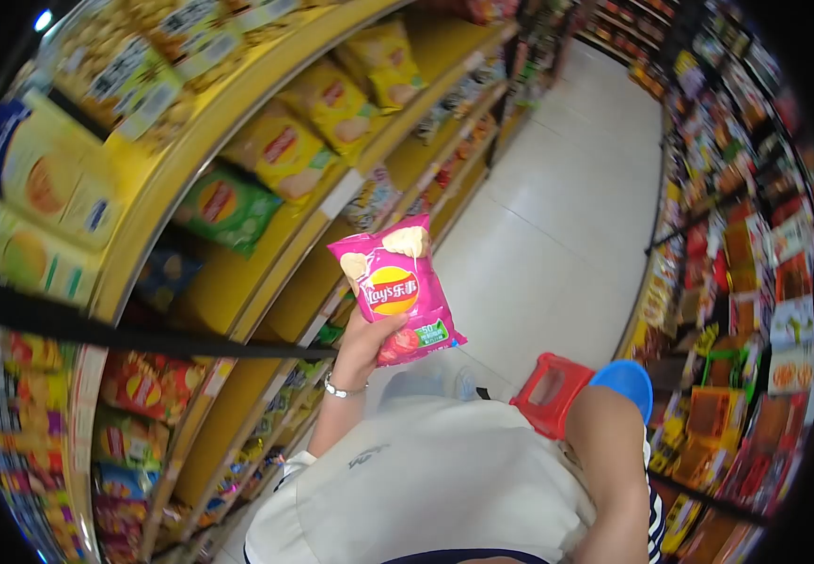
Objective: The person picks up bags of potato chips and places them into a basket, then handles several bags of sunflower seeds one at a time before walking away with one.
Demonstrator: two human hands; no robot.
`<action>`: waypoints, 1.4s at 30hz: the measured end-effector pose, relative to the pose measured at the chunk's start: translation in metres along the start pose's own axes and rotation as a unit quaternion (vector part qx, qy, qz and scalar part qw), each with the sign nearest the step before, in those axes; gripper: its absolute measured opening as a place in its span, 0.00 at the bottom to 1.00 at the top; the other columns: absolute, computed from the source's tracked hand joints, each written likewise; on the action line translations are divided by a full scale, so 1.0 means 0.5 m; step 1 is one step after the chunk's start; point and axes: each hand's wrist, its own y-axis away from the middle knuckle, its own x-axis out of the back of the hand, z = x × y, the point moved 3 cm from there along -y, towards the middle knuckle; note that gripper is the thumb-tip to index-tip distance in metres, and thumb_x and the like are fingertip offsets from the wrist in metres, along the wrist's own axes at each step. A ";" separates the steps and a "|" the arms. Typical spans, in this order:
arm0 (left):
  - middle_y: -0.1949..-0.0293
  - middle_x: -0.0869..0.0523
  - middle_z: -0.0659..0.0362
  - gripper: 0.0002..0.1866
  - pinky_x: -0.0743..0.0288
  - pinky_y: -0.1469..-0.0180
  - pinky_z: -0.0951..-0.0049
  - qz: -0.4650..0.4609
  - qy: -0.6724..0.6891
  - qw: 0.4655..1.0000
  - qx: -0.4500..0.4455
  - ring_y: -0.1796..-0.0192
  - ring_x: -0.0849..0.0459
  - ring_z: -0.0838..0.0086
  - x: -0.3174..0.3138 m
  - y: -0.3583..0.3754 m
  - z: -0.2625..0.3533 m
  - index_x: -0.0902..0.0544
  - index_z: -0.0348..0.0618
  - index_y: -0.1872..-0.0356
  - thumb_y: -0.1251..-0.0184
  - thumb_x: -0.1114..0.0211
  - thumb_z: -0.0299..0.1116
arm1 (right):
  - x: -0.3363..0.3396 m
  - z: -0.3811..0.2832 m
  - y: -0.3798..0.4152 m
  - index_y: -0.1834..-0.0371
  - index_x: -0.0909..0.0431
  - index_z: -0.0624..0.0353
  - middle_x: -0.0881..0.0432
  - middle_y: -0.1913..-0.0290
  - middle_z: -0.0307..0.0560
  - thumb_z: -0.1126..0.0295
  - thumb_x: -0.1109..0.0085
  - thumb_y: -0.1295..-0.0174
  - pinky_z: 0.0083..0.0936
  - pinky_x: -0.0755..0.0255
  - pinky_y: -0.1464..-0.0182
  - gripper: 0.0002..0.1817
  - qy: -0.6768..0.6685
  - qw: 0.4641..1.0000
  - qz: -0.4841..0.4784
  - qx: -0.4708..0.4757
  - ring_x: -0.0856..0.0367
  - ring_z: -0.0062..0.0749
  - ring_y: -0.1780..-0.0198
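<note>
My left hand [369, 340] is closed on the lower left side of a pink Lay's chip bag [423, 296], its thumb across the front. The bag is held upright over the aisle, its printed face turned toward me. A bracelet circles my left wrist. My right arm comes down along my right side, and its hand is out of sight. Beside that arm are a red plastic object [540, 381] with a rectangular opening and a round blue plastic item [634, 383], both partly covered.
To the left, yellow shelves [237, 324] carry yellow chip bags [284, 150], a green chip bag [228, 209] and red chip bags [148, 383]. A pale tiled floor [567, 207] runs between them and the packed shelves [741, 282] on the right. A dark strap [143, 336] crosses the left side.
</note>
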 end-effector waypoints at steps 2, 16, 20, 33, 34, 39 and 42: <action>0.51 0.19 0.56 0.24 0.25 0.47 0.71 -0.035 -0.021 0.999 0.022 0.51 0.20 0.74 -0.016 -0.024 -0.020 0.28 0.35 0.46 0.45 0.32 0.22 | 0.033 -0.009 0.011 0.39 0.32 0.63 0.33 0.36 0.51 0.65 0.59 0.33 0.52 0.46 0.35 0.22 0.006 0.986 -0.165 0.023 0.38 0.44 0.35; 0.52 0.19 0.55 0.23 0.23 0.48 0.72 -0.384 -0.211 0.879 0.186 0.52 0.19 0.72 -0.338 -0.213 -0.259 0.28 0.35 0.47 0.45 0.33 0.21 | -0.134 -0.016 -0.052 0.41 0.29 0.66 0.29 0.39 0.57 0.66 0.62 0.32 0.47 0.44 0.33 0.21 0.293 0.915 -0.107 -0.257 0.34 0.48 0.35; 0.52 0.18 0.56 0.23 0.23 0.50 0.71 -0.480 -0.223 0.798 0.289 0.53 0.18 0.72 -0.463 -0.157 -0.487 0.28 0.35 0.46 0.45 0.33 0.22 | -0.165 -0.055 -0.067 0.44 0.27 0.67 0.28 0.40 0.59 0.67 0.61 0.33 0.46 0.42 0.34 0.20 0.344 0.889 -0.075 -0.291 0.32 0.49 0.37; 0.58 0.16 0.53 0.25 0.18 0.64 0.70 -0.493 -0.343 0.710 0.367 0.63 0.15 0.70 -0.648 -0.063 -1.203 0.26 0.31 0.51 0.49 0.27 0.31 | -0.168 -0.378 -0.049 0.68 0.24 0.57 0.24 0.65 0.43 0.69 0.61 0.36 0.26 0.31 0.53 0.12 0.405 0.851 0.145 -0.302 0.24 0.33 0.56; 0.58 0.16 0.52 0.21 0.17 0.58 0.64 -0.437 -0.409 0.718 0.355 0.58 0.15 0.65 -0.662 -0.057 -1.228 0.24 0.32 0.53 0.47 0.29 0.25 | -0.175 -0.393 -0.042 0.68 0.24 0.57 0.24 0.65 0.43 0.69 0.61 0.36 0.26 0.31 0.53 0.12 0.403 0.852 0.147 -0.301 0.24 0.33 0.56; 0.59 0.17 0.47 0.36 0.19 0.60 0.68 -0.384 -0.441 0.760 0.284 0.60 0.15 0.65 -0.714 -0.027 -1.359 0.30 0.27 0.51 0.58 0.21 0.35 | -0.099 -0.528 0.025 0.66 0.23 0.54 0.23 0.63 0.40 0.68 0.60 0.35 0.26 0.30 0.55 0.12 0.405 0.820 0.291 -0.280 0.24 0.30 0.57; 0.54 0.19 0.47 0.38 0.20 0.55 0.69 -0.367 -0.466 0.757 0.273 0.55 0.17 0.64 -0.702 -0.020 -1.417 0.32 0.28 0.49 0.59 0.20 0.37 | -0.041 -0.599 0.100 0.66 0.23 0.53 0.23 0.63 0.38 0.66 0.59 0.35 0.26 0.30 0.57 0.12 0.398 0.802 0.354 -0.268 0.23 0.29 0.57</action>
